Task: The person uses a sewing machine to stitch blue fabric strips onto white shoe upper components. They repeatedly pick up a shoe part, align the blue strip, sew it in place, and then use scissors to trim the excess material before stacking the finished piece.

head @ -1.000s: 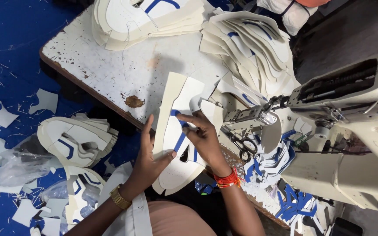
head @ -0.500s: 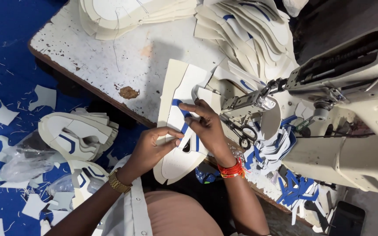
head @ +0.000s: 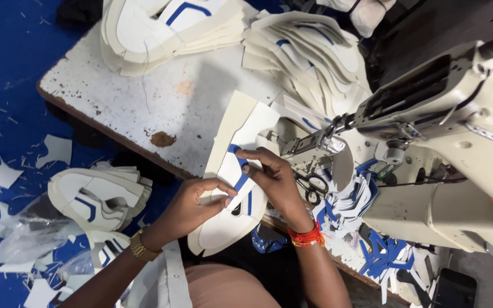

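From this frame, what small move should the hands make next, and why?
Probably press the blue strip flat onto the white cut piece. The right hand pinches its upper end while the left hand steadies the piece, and it sits short of the sewing machine.

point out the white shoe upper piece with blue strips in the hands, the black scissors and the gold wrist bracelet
white shoe upper piece with blue strips [head: 223, 225], head view, lower white panel
black scissors [head: 312, 185], head view, finger loops
gold wrist bracelet [head: 138, 246], head view, band on left wrist

The shoe upper piece [head: 232, 194] is flat, cream-white, with blue strips. It lies overhanging the tabletop [head: 144, 108] edge.
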